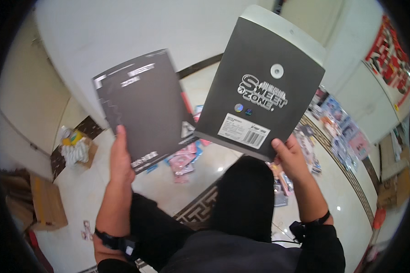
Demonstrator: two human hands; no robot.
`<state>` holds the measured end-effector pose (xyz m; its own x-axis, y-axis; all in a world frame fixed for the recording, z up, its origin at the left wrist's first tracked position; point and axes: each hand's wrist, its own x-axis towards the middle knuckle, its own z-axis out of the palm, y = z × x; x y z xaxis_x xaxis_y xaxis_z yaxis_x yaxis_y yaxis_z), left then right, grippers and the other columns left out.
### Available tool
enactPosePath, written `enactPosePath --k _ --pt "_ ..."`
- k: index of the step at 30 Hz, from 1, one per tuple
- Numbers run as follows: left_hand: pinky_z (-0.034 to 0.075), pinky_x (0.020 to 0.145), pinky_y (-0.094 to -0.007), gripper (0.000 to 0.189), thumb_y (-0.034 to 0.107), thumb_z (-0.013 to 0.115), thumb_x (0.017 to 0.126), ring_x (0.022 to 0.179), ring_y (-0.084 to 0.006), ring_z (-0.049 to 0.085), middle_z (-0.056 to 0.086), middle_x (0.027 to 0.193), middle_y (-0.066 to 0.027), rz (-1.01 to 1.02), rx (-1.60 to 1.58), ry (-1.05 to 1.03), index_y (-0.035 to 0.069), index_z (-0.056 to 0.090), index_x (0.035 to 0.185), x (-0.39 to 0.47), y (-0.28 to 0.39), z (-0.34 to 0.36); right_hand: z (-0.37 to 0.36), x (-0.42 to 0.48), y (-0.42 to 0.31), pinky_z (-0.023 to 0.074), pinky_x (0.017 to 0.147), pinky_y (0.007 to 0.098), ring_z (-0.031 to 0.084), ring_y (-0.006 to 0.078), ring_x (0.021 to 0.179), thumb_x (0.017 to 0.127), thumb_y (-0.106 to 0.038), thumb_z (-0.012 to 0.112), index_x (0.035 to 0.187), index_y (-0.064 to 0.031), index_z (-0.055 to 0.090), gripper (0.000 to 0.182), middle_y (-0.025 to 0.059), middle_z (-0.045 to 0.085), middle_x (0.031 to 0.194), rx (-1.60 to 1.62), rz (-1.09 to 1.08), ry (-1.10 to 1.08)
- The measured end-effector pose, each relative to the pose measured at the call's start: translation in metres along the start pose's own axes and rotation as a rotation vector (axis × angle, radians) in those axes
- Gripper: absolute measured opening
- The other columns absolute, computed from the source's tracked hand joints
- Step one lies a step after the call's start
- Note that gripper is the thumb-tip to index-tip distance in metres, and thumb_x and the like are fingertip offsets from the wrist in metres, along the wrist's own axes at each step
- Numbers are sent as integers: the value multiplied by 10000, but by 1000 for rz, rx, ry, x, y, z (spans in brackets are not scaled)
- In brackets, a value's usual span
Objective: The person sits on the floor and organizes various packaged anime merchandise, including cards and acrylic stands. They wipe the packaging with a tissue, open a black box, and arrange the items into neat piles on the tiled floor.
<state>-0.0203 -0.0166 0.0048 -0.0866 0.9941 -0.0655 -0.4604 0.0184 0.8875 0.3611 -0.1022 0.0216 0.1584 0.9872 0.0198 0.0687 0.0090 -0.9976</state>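
My left hand [120, 157] grips a flat, dark grey booklet or folder [148, 112] by its lower left edge, thumb on the front. White print runs along its top and bottom; the print is blurred. In my right hand [291, 157] is a larger dark grey document case or box [259, 61], held at its lower right corner and tilted. A pale flap [283, 29] forms its top end. Its face bears a round white button [277, 71], white lettering, two small round stickers and a barcode label [244, 131]. The inner lower corners of both things meet or overlap.
Small pink and blue packets [182, 162] lie on the tiled floor beyond my knees. More packets [343, 129] spread along the right. At left are a small carton [89, 153] with white wrapped items and a larger cardboard box [48, 203]. A white wall or panel [130, 30] stands ahead.
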Motion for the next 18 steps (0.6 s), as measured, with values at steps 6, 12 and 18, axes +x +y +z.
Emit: enactPosePath --k 6,12,18 --pt "490 911 -316 557 414 399 1014 1078 -212 593 578 1209 -163 73 48 -41 -68 439 1290 -9 3 2 64 42 -44 479 732 226 593 84 812 957 -168 549 1146 27 564 271 57 640 933 38 -284 42" --pt "493 923 -333 527 406 357 1025 1110 -224 580 533 1273 -154 94 -80 -108 -7 367 1352 -14 -10 4 148 53 -51 516 743 358 647 316 878 819 -123 626 1118 -33 614 312 169 647 977 -607 -774 36" --pt "304 1109 -433 591 497 207 1020 1352 -243 352 359 1463 -67 -179 -385 -358 87 261 1443 -17 -16 23 216 48 -17 540 652 368 666 308 811 788 -145 623 1237 -48 570 462 146 635 1151 -785 -829 -189"
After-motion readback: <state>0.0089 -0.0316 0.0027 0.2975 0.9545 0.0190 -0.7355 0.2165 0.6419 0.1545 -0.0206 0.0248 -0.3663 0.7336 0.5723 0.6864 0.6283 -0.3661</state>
